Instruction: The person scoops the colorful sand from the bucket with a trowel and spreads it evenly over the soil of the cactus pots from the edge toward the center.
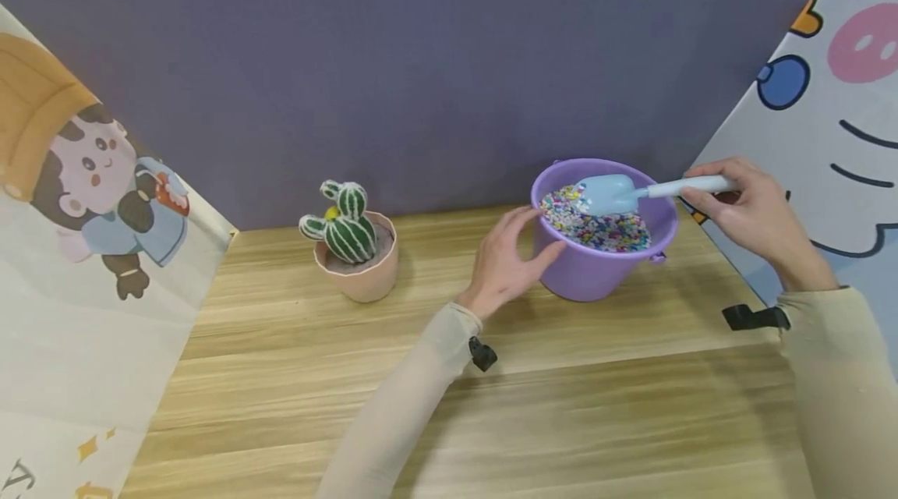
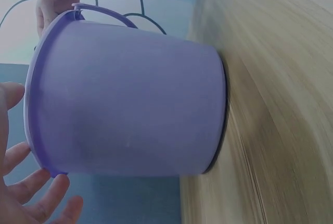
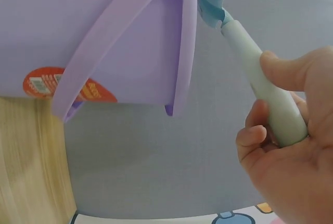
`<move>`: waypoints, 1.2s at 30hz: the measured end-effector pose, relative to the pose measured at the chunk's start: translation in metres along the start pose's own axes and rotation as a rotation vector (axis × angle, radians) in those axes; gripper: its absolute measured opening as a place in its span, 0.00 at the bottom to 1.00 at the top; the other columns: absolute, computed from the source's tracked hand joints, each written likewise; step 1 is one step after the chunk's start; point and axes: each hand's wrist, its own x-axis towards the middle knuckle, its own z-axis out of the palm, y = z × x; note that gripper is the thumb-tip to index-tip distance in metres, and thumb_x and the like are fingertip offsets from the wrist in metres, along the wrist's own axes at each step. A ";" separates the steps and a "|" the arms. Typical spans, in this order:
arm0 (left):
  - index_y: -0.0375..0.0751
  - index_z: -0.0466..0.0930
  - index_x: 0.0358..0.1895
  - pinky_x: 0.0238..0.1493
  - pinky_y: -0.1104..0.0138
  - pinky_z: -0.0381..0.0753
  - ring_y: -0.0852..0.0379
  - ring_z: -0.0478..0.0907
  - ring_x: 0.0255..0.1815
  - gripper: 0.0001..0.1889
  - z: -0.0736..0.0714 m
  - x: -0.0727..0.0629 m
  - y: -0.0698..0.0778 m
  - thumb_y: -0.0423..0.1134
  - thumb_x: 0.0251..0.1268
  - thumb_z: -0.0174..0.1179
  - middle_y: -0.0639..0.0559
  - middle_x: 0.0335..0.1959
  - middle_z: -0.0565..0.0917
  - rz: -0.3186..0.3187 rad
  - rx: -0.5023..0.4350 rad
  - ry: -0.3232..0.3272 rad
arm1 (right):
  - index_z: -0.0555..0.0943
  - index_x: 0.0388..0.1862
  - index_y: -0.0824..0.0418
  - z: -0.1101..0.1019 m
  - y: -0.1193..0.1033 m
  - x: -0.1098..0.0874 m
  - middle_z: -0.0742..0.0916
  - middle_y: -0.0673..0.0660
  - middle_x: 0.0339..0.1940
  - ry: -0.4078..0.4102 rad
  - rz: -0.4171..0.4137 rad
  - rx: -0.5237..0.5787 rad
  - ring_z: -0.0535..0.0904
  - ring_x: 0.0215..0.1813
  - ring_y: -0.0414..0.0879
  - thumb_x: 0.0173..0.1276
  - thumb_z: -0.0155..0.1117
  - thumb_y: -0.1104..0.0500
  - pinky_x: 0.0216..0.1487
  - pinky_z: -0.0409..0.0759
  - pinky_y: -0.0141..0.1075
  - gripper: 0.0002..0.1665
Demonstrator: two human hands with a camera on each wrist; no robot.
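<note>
A purple bucket (image 1: 588,274) stands on the wooden table with many small multicoloured beads (image 1: 596,230) inside. My right hand (image 1: 761,214) grips the pale handle of a light-blue toy shovel (image 1: 609,194), its fingers wrapped round the handle in the right wrist view. The shovel's blade is over the bucket's mouth, above the beads. At the bucket's left side is my left hand (image 1: 507,261), thumb and fingers spread, fingertips right at the rim. The left wrist view shows these spread fingers (image 2: 49,198) beside the rim of the bucket (image 2: 130,99).
To the left, a knitted cactus (image 1: 351,238) sits in a pinkish pot (image 1: 368,281) on the table (image 1: 281,374). A grey-blue wall (image 1: 393,78) rises behind, with cartoon-printed panels at both sides. The bucket's handle (image 3: 104,36) hangs down on its right side.
</note>
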 end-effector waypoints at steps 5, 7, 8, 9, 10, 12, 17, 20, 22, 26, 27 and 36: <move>0.51 0.77 0.73 0.75 0.50 0.77 0.51 0.77 0.75 0.34 -0.005 -0.003 -0.007 0.60 0.69 0.68 0.52 0.77 0.77 -0.025 0.009 0.017 | 0.80 0.62 0.68 0.003 -0.005 0.000 0.75 0.39 0.46 -0.014 0.003 0.024 0.77 0.39 0.25 0.79 0.66 0.57 0.36 0.78 0.15 0.20; 0.49 0.77 0.73 0.74 0.51 0.79 0.50 0.78 0.73 0.34 -0.008 -0.005 -0.011 0.59 0.69 0.68 0.51 0.77 0.77 -0.035 0.007 0.024 | 0.80 0.62 0.68 0.005 -0.007 0.000 0.75 0.41 0.46 -0.023 0.009 0.030 0.77 0.39 0.26 0.80 0.66 0.57 0.35 0.79 0.16 0.20; 0.49 0.76 0.73 0.73 0.51 0.79 0.50 0.78 0.73 0.34 -0.010 -0.006 -0.013 0.59 0.69 0.68 0.51 0.77 0.77 -0.040 0.004 0.027 | 0.80 0.62 0.67 0.006 -0.007 0.000 0.75 0.41 0.46 -0.027 0.013 0.032 0.77 0.39 0.26 0.80 0.66 0.56 0.35 0.79 0.17 0.20; 0.49 0.76 0.74 0.72 0.52 0.80 0.50 0.79 0.72 0.34 -0.011 -0.006 -0.016 0.59 0.69 0.68 0.50 0.76 0.77 -0.043 -0.001 0.031 | 0.80 0.62 0.67 0.007 -0.008 0.000 0.75 0.42 0.46 -0.031 0.015 0.032 0.77 0.39 0.27 0.80 0.66 0.56 0.34 0.79 0.17 0.20; 0.49 0.76 0.74 0.72 0.52 0.80 0.49 0.79 0.71 0.34 -0.013 -0.007 -0.018 0.59 0.69 0.68 0.50 0.76 0.77 -0.046 -0.003 0.033 | 0.80 0.62 0.67 0.008 -0.009 0.000 0.75 0.42 0.46 -0.031 0.016 0.031 0.77 0.39 0.28 0.80 0.66 0.55 0.34 0.79 0.17 0.20; 0.50 0.76 0.74 0.71 0.52 0.81 0.49 0.79 0.70 0.34 -0.017 -0.009 -0.022 0.59 0.69 0.68 0.50 0.76 0.77 -0.055 -0.006 0.037 | 0.80 0.62 0.66 0.010 -0.011 0.000 0.75 0.43 0.46 -0.028 0.010 0.029 0.77 0.39 0.28 0.80 0.66 0.55 0.34 0.78 0.17 0.20; 0.51 0.75 0.75 0.71 0.51 0.81 0.49 0.79 0.70 0.35 -0.026 -0.013 -0.031 0.59 0.69 0.68 0.51 0.76 0.77 -0.069 -0.002 0.047 | 0.82 0.60 0.68 0.016 -0.020 0.002 0.76 0.42 0.46 -0.014 -0.032 0.025 0.76 0.40 0.28 0.79 0.67 0.57 0.37 0.77 0.14 0.18; 0.52 0.75 0.75 0.70 0.52 0.81 0.50 0.80 0.69 0.34 -0.030 -0.016 -0.036 0.59 0.69 0.68 0.52 0.75 0.78 -0.073 0.003 0.050 | 0.83 0.59 0.68 0.020 -0.026 0.002 0.76 0.40 0.45 -0.008 -0.048 0.031 0.75 0.40 0.29 0.78 0.68 0.58 0.37 0.77 0.15 0.17; 0.52 0.75 0.75 0.69 0.53 0.82 0.51 0.80 0.68 0.34 -0.033 -0.018 -0.039 0.59 0.69 0.68 0.53 0.74 0.78 -0.078 0.010 0.051 | 0.83 0.58 0.68 0.023 -0.030 0.003 0.77 0.39 0.45 -0.005 -0.058 0.041 0.75 0.40 0.30 0.77 0.68 0.59 0.38 0.77 0.14 0.17; 0.52 0.74 0.75 0.70 0.52 0.81 0.50 0.79 0.68 0.35 -0.039 -0.023 -0.045 0.60 0.70 0.67 0.52 0.74 0.78 -0.093 0.026 0.053 | 0.84 0.57 0.68 0.029 -0.036 0.003 0.78 0.38 0.45 0.005 -0.084 0.063 0.76 0.41 0.31 0.76 0.69 0.61 0.40 0.76 0.13 0.16; 0.52 0.74 0.75 0.70 0.51 0.81 0.49 0.79 0.68 0.35 -0.040 -0.024 -0.046 0.60 0.70 0.67 0.52 0.74 0.78 -0.097 0.029 0.054 | 0.84 0.57 0.68 0.031 -0.037 0.004 0.78 0.38 0.45 0.005 -0.089 0.065 0.76 0.41 0.31 0.76 0.70 0.61 0.40 0.76 0.14 0.15; 0.53 0.75 0.74 0.69 0.49 0.81 0.48 0.79 0.67 0.33 -0.055 -0.032 -0.056 0.56 0.69 0.70 0.52 0.73 0.79 -0.120 0.017 0.085 | 0.85 0.55 0.67 0.044 -0.046 0.005 0.78 0.39 0.44 -0.010 -0.129 0.078 0.75 0.39 0.34 0.74 0.72 0.63 0.37 0.75 0.17 0.14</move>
